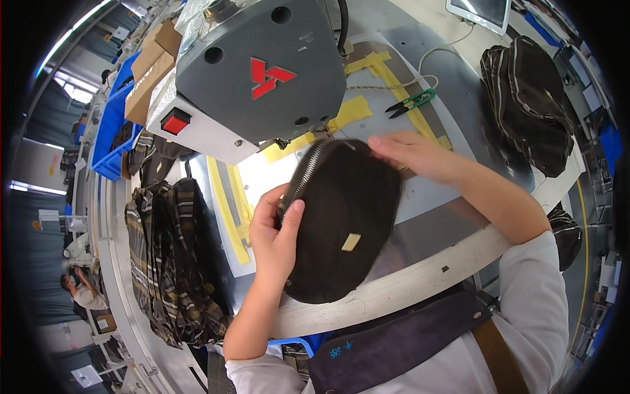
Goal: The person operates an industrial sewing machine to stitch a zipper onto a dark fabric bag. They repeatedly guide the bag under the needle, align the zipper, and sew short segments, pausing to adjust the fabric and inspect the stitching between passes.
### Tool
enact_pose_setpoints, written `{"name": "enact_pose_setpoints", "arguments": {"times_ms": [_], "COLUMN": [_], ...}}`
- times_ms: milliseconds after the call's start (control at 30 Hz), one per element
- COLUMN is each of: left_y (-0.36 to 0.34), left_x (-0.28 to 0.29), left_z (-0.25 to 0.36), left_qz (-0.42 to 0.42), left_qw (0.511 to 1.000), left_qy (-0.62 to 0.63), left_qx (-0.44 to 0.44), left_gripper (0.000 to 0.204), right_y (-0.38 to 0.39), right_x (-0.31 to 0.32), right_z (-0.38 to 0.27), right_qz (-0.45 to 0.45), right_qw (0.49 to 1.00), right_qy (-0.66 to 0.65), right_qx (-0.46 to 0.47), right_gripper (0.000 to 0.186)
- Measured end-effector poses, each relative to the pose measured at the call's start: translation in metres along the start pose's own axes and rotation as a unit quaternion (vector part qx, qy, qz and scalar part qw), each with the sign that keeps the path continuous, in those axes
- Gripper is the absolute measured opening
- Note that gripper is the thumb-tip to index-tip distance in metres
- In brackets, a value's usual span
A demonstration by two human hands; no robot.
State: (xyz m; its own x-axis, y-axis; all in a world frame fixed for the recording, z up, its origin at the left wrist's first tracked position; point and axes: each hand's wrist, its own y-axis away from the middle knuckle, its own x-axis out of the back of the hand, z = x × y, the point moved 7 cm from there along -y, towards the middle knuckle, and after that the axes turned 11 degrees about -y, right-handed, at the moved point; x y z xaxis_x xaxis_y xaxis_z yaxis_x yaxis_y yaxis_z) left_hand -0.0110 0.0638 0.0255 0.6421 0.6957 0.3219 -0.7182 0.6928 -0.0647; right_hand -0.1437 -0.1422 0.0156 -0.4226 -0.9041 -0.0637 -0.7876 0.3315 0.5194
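A dark pouch-like fabric piece (pixel 341 210) with a silver zipper along its left side and a small pale tab lies under the head of a grey sewing machine (pixel 256 65). My left hand (pixel 275 230) grips the zipper edge, thumb on top. My right hand (pixel 400 151) has its fingers closed on the piece's top right corner, near the machine's needle area. Green-handled thread snips (pixel 413 102) rest on the plate to the upper right, among strips of yellow tape (pixel 233 210).
Dark zippered pieces (pixel 525 105) are stacked at the right. Striped fabric (pixel 170 262) is heaped at the left, below a blue bin (pixel 111 144) and cardboard boxes (pixel 151 72). A screen (pixel 476 13) is at the top right. A co-worker (pixel 85 289) is at the far left.
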Motion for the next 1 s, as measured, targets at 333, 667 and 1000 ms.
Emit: {"name": "enact_pose_setpoints", "arguments": {"times_ms": [333, 667, 1000], "left_y": [-0.015, -0.038, -0.018], "left_x": [-0.022, -0.047, -0.051], "left_z": [-0.007, 0.022, 0.035], "left_qz": [-0.220, -0.038, 0.016], "left_qw": [0.973, 0.930, 0.883], "left_qy": [0.016, -0.264, -0.306], "left_qx": [0.062, -0.252, -0.356], "left_gripper": [0.030, 0.023, 0.027], "right_y": [-0.028, -0.020, -0.013], "right_x": [-0.023, -0.019, -0.023], "right_z": [-0.010, -0.018, -0.014], "right_qz": [-0.141, -0.057, -0.042], "right_qw": [0.970, 0.956, 0.944], "right_qy": [0.018, 0.090, 0.031], "right_qx": [0.195, 0.274, 0.325], "right_gripper": [0.018, 0.019, 0.013]}}
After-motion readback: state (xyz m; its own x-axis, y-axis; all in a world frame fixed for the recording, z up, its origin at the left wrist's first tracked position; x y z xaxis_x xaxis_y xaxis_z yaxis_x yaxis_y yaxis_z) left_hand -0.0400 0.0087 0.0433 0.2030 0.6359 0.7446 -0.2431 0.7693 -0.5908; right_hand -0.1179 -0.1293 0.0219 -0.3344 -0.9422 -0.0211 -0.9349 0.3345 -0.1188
